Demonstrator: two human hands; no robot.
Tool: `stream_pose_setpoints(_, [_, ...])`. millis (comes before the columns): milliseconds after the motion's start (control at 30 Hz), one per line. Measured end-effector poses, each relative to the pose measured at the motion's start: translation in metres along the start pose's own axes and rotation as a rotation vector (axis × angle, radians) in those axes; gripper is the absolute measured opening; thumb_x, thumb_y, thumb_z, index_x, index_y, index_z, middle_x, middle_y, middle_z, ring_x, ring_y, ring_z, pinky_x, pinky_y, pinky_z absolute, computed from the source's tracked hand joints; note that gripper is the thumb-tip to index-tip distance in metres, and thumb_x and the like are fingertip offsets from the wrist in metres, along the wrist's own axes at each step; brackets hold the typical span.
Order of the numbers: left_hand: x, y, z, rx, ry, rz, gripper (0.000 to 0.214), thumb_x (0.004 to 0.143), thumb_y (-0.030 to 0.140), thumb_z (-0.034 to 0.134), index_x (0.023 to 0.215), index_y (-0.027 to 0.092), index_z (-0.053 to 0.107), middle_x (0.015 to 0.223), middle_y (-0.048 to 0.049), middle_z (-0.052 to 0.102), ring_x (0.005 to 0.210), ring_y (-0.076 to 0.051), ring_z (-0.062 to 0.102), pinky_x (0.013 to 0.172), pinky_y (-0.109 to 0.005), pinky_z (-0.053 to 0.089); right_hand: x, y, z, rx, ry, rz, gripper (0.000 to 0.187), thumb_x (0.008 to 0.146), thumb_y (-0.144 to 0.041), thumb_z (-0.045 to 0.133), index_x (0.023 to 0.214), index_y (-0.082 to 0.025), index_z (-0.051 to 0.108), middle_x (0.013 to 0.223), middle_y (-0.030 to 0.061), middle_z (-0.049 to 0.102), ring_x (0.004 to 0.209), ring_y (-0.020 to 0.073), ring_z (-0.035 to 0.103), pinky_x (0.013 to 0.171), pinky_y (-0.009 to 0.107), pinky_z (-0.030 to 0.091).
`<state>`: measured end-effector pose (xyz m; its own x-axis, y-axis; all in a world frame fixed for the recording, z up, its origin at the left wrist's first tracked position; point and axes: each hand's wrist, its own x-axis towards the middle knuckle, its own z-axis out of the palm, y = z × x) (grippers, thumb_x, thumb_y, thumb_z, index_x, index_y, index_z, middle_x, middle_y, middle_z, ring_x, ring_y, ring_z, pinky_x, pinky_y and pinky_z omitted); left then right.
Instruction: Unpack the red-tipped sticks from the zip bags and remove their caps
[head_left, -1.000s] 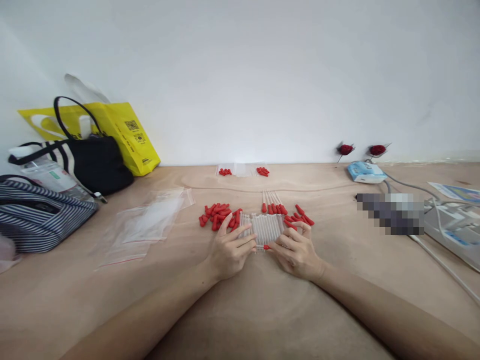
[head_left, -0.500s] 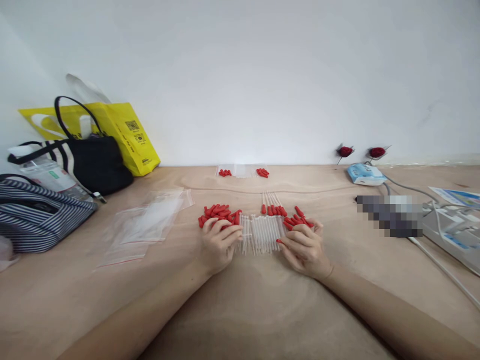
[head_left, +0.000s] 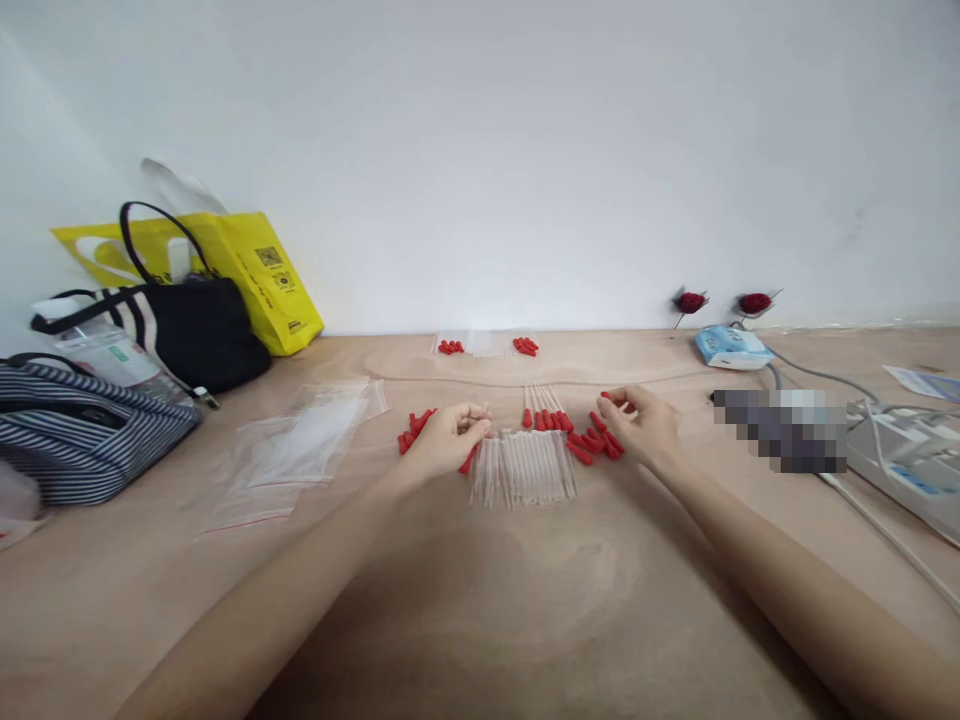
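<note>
My left hand (head_left: pixel 448 440) is closed in a pinch over the left pile of red rubber bulbs (head_left: pixel 417 425), partly hiding it. A thin clear dropper tube (head_left: pixel 487 410) stands up from its fingertips. Slightly further right, my right hand (head_left: pixel 643 420) is raised and pinches one red rubber bulb (head_left: pixel 604 397) above the right pile of bulbs (head_left: pixel 596 440). Between the hands lies a row of clear dropper tubes (head_left: pixel 525 468), side by side. Just behind them are several droppers (head_left: pixel 546 418) with red bulbs fitted, tubes pointing to the wall.
Clear zip bags (head_left: pixel 300 440) lie at the left, near a striped bag (head_left: pixel 97 430), a black bag (head_left: pixel 210 330) and a yellow bag (head_left: pixel 277 285). A bag with red bulbs (head_left: pixel 487 343) lies by the wall. At right are a blue packet (head_left: pixel 731 347) and a power strip (head_left: pixel 911 465) with cables.
Both hands have moved up and away from me, the right one also outward. The left hand has come inward over its bulbs. The row of tubes stays in place.
</note>
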<state>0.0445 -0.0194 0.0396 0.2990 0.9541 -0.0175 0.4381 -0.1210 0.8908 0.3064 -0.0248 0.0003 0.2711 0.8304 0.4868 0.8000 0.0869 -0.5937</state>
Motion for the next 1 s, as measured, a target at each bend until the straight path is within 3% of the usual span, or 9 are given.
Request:
stream_pose_setpoints(67, [0.008, 0.004, 0.002, -0.020, -0.037, -0.101, 0.008, 0.075, 0.018, 0.050, 0.079, 0.012, 0.054, 0.072, -0.0037, 0.064, 0.059, -0.010, 0.059, 0.060, -0.024, 0.048, 0.016, 0.006, 0.000, -0.038, -0.102, 0.159, 0.025, 0.071, -0.042, 0.048, 0.070, -0.021, 0.061, 0.070, 0.0003, 0.064, 0.064, 0.0159, 0.054, 0.068, 0.031, 0.031])
stream_pose_setpoints(167, [0.016, 0.004, 0.009, 0.151, -0.031, -0.167, 0.018, 0.072, 0.016, 0.053, 0.089, 0.011, 0.055, 0.069, -0.0031, 0.064, 0.054, -0.010, 0.059, 0.055, -0.021, 0.047, 0.029, 0.014, 0.005, -0.101, -0.229, 0.226, 0.020, 0.069, -0.038, 0.050, 0.073, -0.021, 0.061, 0.069, -0.0002, 0.065, 0.065, 0.0156, 0.056, 0.062, 0.027, 0.033])
stream_pose_setpoints(300, [0.022, -0.002, 0.019, 0.440, -0.045, -0.130, 0.033, 0.068, 0.016, 0.053, 0.101, 0.010, 0.053, 0.058, -0.0014, 0.063, 0.051, -0.012, 0.058, 0.048, -0.020, 0.042, 0.027, 0.013, 0.015, -0.138, -0.312, 0.165, 0.019, 0.068, -0.034, 0.052, 0.079, -0.021, 0.062, 0.071, 0.0008, 0.065, 0.065, 0.0139, 0.057, 0.057, 0.024, 0.033])
stream_pose_setpoints(500, [0.026, 0.002, 0.025, 0.570, -0.047, -0.118, 0.029, 0.063, 0.016, 0.056, 0.091, 0.012, 0.060, 0.051, -0.0008, 0.061, 0.049, -0.014, 0.057, 0.049, -0.021, 0.039, 0.019, 0.004, 0.020, -0.255, -0.362, 0.078, 0.019, 0.067, -0.039, 0.053, 0.073, -0.024, 0.064, 0.069, 0.0006, 0.066, 0.070, 0.0185, 0.058, 0.069, 0.032, 0.032])
stream_pose_setpoints(700, [0.027, 0.006, 0.026, 0.651, -0.069, -0.119, 0.026, 0.062, 0.018, 0.059, 0.087, 0.013, 0.062, 0.048, -0.0003, 0.059, 0.048, -0.014, 0.056, 0.049, -0.022, 0.038, 0.018, 0.000, 0.021, -0.342, -0.361, 0.036, 0.029, 0.068, -0.050, 0.052, 0.071, -0.024, 0.064, 0.072, 0.0020, 0.067, 0.075, 0.0218, 0.057, 0.074, 0.037, 0.029])
stream_pose_setpoints(1000, [0.025, 0.000, 0.023, 0.643, -0.070, -0.073, 0.026, 0.070, 0.025, 0.055, 0.092, 0.013, 0.060, 0.050, -0.0004, 0.060, 0.045, -0.013, 0.054, 0.046, -0.021, 0.038, 0.013, -0.021, 0.022, -0.359, -0.362, -0.027, 0.032, 0.073, -0.050, 0.046, 0.069, -0.023, 0.062, 0.073, 0.0030, 0.065, 0.078, 0.0204, 0.055, 0.078, 0.038, 0.028])
